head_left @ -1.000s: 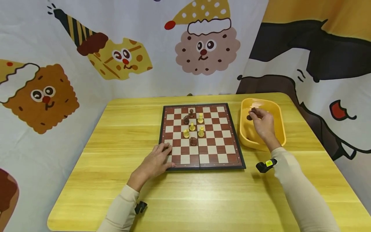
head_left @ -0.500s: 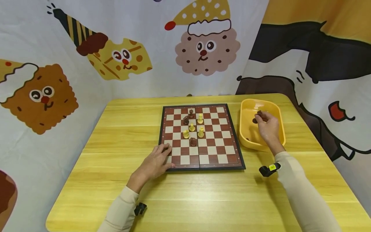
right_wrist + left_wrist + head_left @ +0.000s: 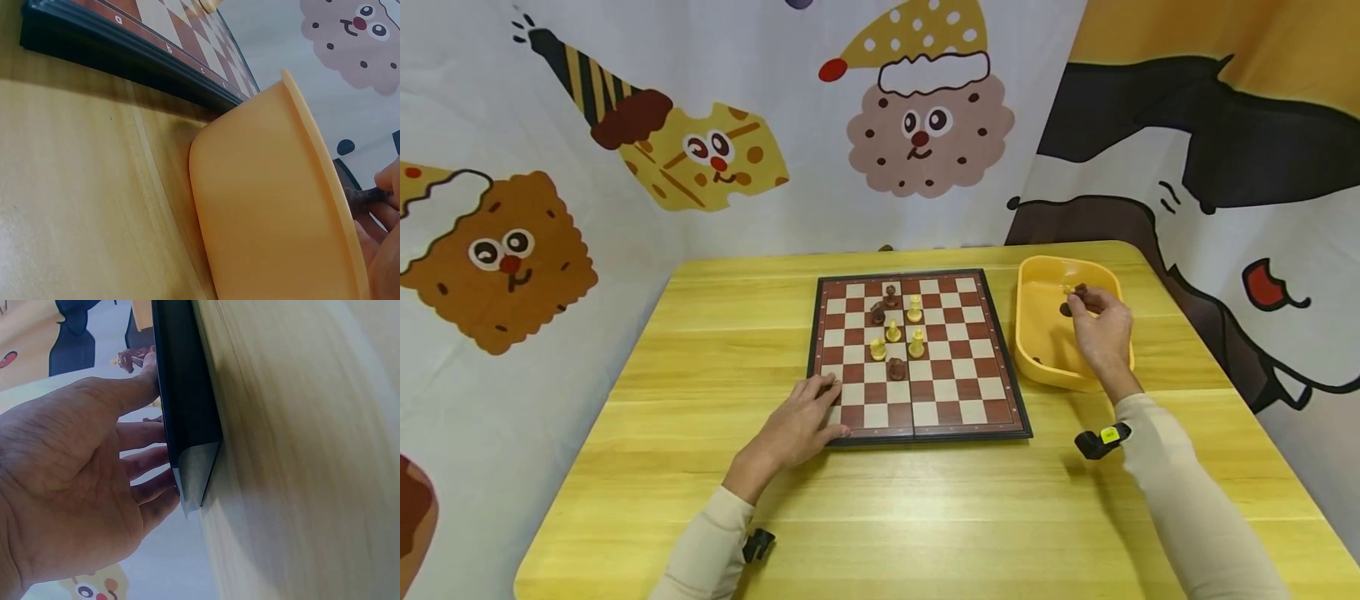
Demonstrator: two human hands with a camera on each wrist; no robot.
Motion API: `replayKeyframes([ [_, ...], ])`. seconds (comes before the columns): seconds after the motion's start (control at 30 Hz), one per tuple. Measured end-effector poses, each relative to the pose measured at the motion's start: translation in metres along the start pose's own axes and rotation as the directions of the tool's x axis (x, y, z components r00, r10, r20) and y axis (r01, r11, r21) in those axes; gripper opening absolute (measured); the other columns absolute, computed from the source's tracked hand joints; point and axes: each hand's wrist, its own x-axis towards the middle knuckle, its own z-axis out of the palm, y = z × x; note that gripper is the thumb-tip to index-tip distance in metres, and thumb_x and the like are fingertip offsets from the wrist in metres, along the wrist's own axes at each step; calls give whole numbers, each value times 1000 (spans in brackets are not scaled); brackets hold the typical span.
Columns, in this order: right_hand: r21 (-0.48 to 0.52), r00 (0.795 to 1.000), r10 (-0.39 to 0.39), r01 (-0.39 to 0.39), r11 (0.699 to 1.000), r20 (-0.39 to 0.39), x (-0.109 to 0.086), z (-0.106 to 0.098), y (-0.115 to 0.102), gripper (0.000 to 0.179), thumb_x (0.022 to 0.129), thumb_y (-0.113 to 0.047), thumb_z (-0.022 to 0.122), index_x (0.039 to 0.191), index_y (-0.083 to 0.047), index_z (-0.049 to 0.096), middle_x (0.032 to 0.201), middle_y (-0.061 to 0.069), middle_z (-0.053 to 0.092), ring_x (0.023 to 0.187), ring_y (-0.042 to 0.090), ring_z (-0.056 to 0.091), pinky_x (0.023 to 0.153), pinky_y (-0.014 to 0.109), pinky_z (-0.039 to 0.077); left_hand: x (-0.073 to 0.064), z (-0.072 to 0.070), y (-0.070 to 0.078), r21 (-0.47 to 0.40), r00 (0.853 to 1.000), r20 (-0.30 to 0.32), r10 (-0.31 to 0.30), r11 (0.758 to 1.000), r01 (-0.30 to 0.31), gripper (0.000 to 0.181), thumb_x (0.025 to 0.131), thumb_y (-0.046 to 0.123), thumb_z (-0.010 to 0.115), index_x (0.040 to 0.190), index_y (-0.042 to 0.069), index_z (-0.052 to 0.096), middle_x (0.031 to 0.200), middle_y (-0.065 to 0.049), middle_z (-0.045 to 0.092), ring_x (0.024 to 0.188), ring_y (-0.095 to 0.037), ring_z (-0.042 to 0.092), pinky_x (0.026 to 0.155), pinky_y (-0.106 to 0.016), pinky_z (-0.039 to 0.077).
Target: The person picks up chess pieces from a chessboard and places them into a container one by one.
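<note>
My right hand (image 3: 1103,333) is over the yellow plastic bin (image 3: 1028,333), pinching a dark brown chess piece (image 3: 1080,290) between thumb and fingers. In the right wrist view the chess piece (image 3: 361,199) shows beyond the bin's rim, partly covered by fingers. My left hand (image 3: 797,421) rests at the near left corner of the chessboard (image 3: 958,390), fingertips on its border. The left wrist view has that hand's extended fingers (image 3: 147,432) along the board's dark side. Yellow pieces, among them a rook (image 3: 917,344), and dark ones, one of them a pawn (image 3: 891,296), stand mid-board.
The wooden table (image 3: 865,517) carries the board, with the bin close by its right side. A small dark piece (image 3: 1037,361) and something yellow (image 3: 1069,289) show inside the bin. A printed cartoon curtain (image 3: 820,225) hangs behind the table.
My right hand has shifted a little right over the bin, carrying the dark chess piece with it. The left hand stays at the board's corner; the pieces on the board stand unchanged.
</note>
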Motion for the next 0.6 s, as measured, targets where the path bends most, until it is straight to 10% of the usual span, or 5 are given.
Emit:
replayKeyframes([
  [0.13, 26, 998, -12, 10, 1000, 59, 0, 0, 1, 49, 102, -26, 63, 141, 3, 57, 130, 19, 64, 119, 19, 61, 97, 22, 47, -1, 1, -1, 8, 1000, -2, 3, 1000, -3, 73, 97, 37, 71, 149, -7, 45, 154, -21, 39, 139, -39, 37, 113, -49, 38],
  [0.33, 53, 977, 7, -19, 998, 214, -3, -5, -2, 100, 100, -50, 60, 163, -18, -11, 169, 10, -4, 153, 30, 4, 122, 48, 10, -1, 1, -2, 12, 1000, 4, 8, 1000, -8, 73, 98, 38, 69, 150, -8, 44, 155, -22, 38, 140, -40, 36, 113, -50, 37],
  [0.6, 175, 980, -71, 38, 984, 187, -3, 0, -11, 72, 107, -35, 53, 162, -4, 20, 165, 15, 24, 151, 26, 21, 122, 42, 19, -1, 0, -1, 14, 1000, 15, 3, 1000, -3, 73, 98, 38, 69, 150, -7, 43, 155, -22, 38, 140, -40, 36, 113, -50, 37],
])
